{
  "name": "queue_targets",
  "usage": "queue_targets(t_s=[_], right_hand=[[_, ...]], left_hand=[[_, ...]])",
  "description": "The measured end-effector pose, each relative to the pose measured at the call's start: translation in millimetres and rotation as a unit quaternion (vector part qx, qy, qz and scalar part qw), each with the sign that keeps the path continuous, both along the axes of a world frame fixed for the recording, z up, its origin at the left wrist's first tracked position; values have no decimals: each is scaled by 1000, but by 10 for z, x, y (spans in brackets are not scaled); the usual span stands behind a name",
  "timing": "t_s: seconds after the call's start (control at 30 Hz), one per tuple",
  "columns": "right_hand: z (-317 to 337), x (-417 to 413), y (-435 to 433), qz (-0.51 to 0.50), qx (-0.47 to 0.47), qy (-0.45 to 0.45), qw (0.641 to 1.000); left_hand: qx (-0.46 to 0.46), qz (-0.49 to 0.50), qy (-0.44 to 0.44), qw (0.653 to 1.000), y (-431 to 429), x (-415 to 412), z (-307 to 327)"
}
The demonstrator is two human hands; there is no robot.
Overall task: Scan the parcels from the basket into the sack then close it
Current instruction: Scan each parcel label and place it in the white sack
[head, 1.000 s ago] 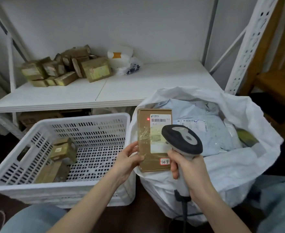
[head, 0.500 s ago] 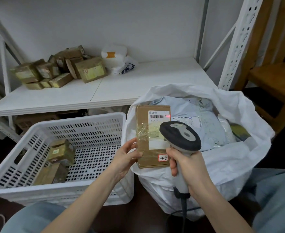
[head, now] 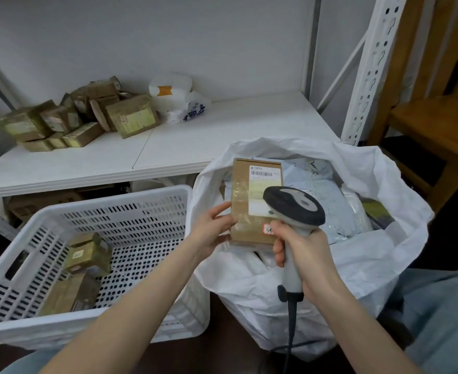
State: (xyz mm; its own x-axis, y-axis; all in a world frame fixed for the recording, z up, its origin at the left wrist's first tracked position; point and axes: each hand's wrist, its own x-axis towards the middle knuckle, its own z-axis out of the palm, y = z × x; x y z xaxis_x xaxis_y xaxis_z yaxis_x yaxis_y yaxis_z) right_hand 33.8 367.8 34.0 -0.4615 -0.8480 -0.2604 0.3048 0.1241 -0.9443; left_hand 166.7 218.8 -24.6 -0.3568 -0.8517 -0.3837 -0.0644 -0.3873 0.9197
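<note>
While the left hand [head: 211, 230] grips the brown parcel [head: 252, 201] at its lower left edge, thumb on the taped front, the box stands upright over the open mouth of the sack [head: 357, 265], long axis running away from the person, barcode label [head: 264, 174] at the far end. The right hand [head: 303, 252] is wrapped round the handle of the scanner [head: 294, 207], whose head covers the parcel's lower right. The sack lies directly below, so the left hand looks best placed to lower the parcel straight in; more parcels [head: 87, 255] lie in the basket [head: 101, 203] to the left
</note>
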Motion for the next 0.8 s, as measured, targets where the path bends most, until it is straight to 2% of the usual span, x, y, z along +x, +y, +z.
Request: queue_targets(t_s=[0.17, 0.3, 0.43, 0.67, 0.8], right_hand=[[16, -309, -251, -44, 14, -9, 999], [-19, -530, -396, -78, 17, -21, 997], [-78, -612, -460, -90, 26, -30, 995], [-39, -418, -502, -35, 39, -30, 998], [52, 96, -656, 34, 31, -31, 998]], left_hand=[[-31, -39, -113, 992, -357, -748, -35], [-120, -82, -162, 976, -516, -1215, -116], [-235, -125, -252, 930, -573, -1446, -157], [-231, -76, -281, 928, -621, -785, -77], [-264, -44, -332, 905, -583, 5, 132]])
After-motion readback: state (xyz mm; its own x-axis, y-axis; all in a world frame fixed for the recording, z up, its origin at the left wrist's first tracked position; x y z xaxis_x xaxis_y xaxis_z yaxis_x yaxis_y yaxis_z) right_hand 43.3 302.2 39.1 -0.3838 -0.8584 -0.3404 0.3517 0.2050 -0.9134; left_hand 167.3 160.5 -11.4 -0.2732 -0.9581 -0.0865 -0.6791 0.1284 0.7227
